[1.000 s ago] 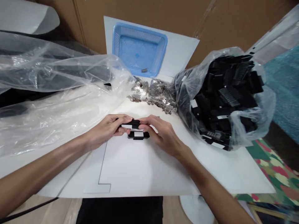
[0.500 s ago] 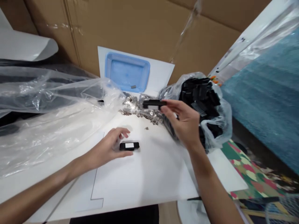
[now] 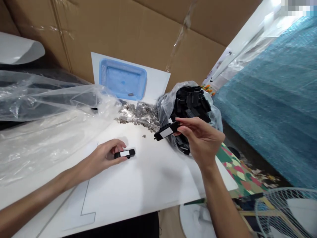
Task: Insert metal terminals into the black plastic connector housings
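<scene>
My right hand (image 3: 198,138) pinches one end of a black plastic part (image 3: 166,131) bearing a white rectangle. It holds the part above the table, tilted, with the far end pointing down and left. On the white tabletop lies a second black plastic part (image 3: 125,153), also with a white rectangle. My left hand (image 3: 105,153) curls around its left end, thumb along the near side and fingers at the far side. Behind my right hand, a clear plastic bag (image 3: 163,104) lies open, full of similar black parts (image 3: 193,99).
Small metal pieces (image 3: 146,119) lie heaped at the table's back. A blue basket (image 3: 145,82) with one small piece inside stands behind them. Clear plastic sheeting (image 3: 49,138) covers the left side. Cardboard (image 3: 111,29) walls the back, and a fan (image 3: 284,211) stands lower right.
My right hand has lowered its black part toward me and tilted it, so the white rectangle shows more fully. My left hand's fingers have drawn in closer around the part on the table.
</scene>
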`<state>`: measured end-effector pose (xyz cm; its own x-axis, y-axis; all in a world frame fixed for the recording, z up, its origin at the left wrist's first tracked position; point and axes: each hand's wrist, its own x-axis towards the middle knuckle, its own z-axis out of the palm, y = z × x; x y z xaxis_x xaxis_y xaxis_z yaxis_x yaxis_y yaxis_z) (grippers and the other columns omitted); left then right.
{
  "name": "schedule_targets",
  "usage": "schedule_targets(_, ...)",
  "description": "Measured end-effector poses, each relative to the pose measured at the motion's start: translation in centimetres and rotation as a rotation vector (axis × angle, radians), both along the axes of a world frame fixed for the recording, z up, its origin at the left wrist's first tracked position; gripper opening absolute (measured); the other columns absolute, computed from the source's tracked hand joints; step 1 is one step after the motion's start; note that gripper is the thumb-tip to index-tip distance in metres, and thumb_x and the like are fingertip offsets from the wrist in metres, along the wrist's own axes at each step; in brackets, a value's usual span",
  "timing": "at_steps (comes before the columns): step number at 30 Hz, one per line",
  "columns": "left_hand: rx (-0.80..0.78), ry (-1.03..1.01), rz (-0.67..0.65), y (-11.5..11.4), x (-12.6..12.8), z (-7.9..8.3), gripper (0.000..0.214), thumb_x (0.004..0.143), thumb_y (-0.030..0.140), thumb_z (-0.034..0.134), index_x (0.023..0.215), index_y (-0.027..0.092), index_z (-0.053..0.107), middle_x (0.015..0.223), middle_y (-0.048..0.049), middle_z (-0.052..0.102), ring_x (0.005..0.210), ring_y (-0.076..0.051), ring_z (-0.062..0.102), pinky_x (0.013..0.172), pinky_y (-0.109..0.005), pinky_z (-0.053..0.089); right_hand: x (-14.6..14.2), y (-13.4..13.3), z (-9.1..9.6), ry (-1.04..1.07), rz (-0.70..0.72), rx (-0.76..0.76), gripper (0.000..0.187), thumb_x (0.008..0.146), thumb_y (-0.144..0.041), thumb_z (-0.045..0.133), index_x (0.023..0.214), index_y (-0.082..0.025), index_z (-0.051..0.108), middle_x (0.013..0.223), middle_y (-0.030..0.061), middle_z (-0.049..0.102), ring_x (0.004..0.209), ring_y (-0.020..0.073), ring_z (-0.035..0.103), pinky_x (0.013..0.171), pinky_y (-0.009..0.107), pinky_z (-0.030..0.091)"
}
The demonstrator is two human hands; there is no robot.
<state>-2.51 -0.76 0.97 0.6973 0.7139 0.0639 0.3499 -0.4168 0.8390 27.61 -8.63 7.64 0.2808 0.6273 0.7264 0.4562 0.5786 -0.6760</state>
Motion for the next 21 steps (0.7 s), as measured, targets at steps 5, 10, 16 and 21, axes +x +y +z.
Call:
schedule_targets(5,0.06,0.082,-0.042,0.2,-0.1,-0.4,0.033,0.1,0.055,0.064,0.112,0.025,0.071,0.1,-0.0036,0.063,0.083,-0.017,0.057,0.07,-0.027,0.047,0.3,-0.5,-0.6,0.008,-0.036,-0.077,0.019,0.085,-0.041,0.09,0.095,-0.026,0.087,0.08,0.0019,0.081,0.058,0.0169,0.075,0.056,0.029,0.066)
schedule_targets(10,0.114,0.107,-0.049,0.2,-0.1,-0.2,0.034,0.101,0.055,0.063,0.113,0.025,0.072,0.104,-0.0046,0.064,0.084,-0.017,0.059,0.072,-0.027,0.047,0.8,-1.0,-0.8,0.042,-0.051,-0.074,0.019,0.083,-0.043,0.091,0.09,-0.027,0.087,0.076,0.0012,0.081,0.052,0.0166,0.073,0.052,0.028,0.064)
schedule_targets(16,0.104,0.099,-0.037,0.3,0.2,-0.1,0.036,0.099,0.058,0.064,0.109,0.025,0.072,0.101,-0.0041,0.063,0.08,-0.017,0.059,0.067,-0.026,0.046,0.8,-1.2,-1.3,0.056,-0.07,-0.112,0.026,0.081,-0.051,0.091,0.088,-0.026,0.086,0.072,0.0006,0.079,0.049,0.0167,0.071,0.051,0.03,0.064)
schedule_targets(21,0.12,0.119,-0.053,0.3,0.1,0.0,0.034,0.101,0.056,0.062,0.112,0.025,0.071,0.104,-0.0043,0.063,0.082,-0.017,0.059,0.071,-0.027,0.047,2.1,-1.5,-1.9,0.041,-0.086,-0.093,0.02,0.085,-0.043,0.089,0.095,-0.026,0.086,0.08,0.0014,0.081,0.055,0.0165,0.074,0.054,0.029,0.062)
